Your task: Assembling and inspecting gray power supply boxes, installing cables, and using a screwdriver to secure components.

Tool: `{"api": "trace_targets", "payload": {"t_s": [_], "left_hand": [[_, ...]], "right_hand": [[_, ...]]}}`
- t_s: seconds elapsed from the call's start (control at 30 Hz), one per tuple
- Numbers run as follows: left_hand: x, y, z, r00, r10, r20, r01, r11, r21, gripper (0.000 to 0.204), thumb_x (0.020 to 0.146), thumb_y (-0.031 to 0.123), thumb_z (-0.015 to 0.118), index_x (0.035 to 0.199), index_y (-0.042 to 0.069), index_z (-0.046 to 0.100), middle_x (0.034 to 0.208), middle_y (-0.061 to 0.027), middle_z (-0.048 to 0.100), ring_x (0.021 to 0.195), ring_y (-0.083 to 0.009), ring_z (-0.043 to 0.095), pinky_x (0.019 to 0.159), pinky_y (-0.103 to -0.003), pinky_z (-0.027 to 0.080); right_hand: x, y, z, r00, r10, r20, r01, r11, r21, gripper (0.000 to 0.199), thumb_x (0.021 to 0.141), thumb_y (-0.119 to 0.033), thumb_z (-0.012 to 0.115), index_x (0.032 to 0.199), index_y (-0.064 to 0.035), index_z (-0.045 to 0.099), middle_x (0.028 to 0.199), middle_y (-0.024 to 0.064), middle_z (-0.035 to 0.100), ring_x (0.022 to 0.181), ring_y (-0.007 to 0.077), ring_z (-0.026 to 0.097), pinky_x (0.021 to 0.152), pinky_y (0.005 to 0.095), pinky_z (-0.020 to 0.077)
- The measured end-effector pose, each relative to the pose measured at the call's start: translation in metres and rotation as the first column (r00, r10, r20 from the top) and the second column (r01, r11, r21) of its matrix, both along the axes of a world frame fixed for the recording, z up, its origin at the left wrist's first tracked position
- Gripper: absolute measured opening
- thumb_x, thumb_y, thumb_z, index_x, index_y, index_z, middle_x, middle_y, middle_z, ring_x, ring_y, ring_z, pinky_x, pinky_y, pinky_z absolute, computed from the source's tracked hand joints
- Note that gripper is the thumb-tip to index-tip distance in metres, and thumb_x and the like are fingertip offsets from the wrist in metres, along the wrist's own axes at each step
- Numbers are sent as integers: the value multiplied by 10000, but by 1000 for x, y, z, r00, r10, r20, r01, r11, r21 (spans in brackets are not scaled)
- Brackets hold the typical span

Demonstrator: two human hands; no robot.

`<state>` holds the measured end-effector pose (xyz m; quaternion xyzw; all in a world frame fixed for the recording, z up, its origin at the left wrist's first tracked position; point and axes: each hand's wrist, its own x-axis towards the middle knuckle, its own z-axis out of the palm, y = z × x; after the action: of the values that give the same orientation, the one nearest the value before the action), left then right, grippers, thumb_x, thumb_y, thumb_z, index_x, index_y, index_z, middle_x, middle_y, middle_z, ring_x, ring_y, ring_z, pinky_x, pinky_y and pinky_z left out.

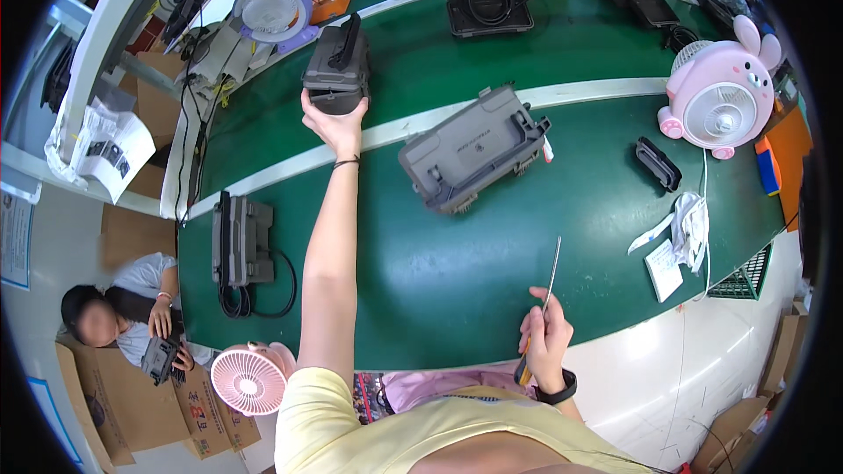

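Note:
My left arm is stretched far forward, and my left hand grips the near end of a dark grey hard case, thumb and fingers on its two sides. This case has a black handle and stands beyond the white divider strip. Near the front edge, my right hand is closed round the handle of a screwdriver, whose thin metal shaft points up and away from me. Between the two hands, a larger grey hard case lies at an angle, touched by neither.
Left on the green bench stands another grey case with a black cable. To the right are a pink rabbit-shaped fan, a small black tray-like part and a white notepad. A co-worker sits at left, holding a case.

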<state>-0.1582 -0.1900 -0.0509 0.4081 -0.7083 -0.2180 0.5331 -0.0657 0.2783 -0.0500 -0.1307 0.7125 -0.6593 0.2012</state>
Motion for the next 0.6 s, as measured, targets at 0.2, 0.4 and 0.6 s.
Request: {"api": "trace_targets", "payload": {"t_s": [0.2, 0.4, 0.6], "left_hand": [[90, 56, 10, 998, -55, 0, 55, 998, 27, 1136, 535, 166, 946, 1467, 121, 299, 1325, -234, 395, 1244, -395, 436, 1077, -470, 392], [170, 109, 18, 999, -32, -29, 34, 994, 103, 1132, 557, 164, 930, 1472, 104, 267, 1339, -244, 373, 1260, -393, 402, 1096, -466, 365], [233, 220, -17, 995, 78, -57, -74, 996, 57, 1143, 580, 168, 939, 1458, -24, 234, 1315, -276, 343, 1225, -428, 386, 1068, -504, 345]], "right_hand": [[2, 0, -6, 1000, -2, -20, 1, 999, -40, 286, 1021, -84, 449, 1274, -9, 557, 648, 22, 542, 410, 49, 469, 372, 207, 345], [2, 2, -11, 998, 38, -45, -42, 995, -88, 290, 1038, -138, 451, 1286, -36, 561, 665, 12, 550, 449, 41, 483, 394, 209, 379], [4, 2, -14, 994, 15, -111, -29, 992, -122, 345, 1053, -193, 438, 1358, -65, 534, 672, 17, 558, 459, 42, 472, 416, 205, 381]]}}
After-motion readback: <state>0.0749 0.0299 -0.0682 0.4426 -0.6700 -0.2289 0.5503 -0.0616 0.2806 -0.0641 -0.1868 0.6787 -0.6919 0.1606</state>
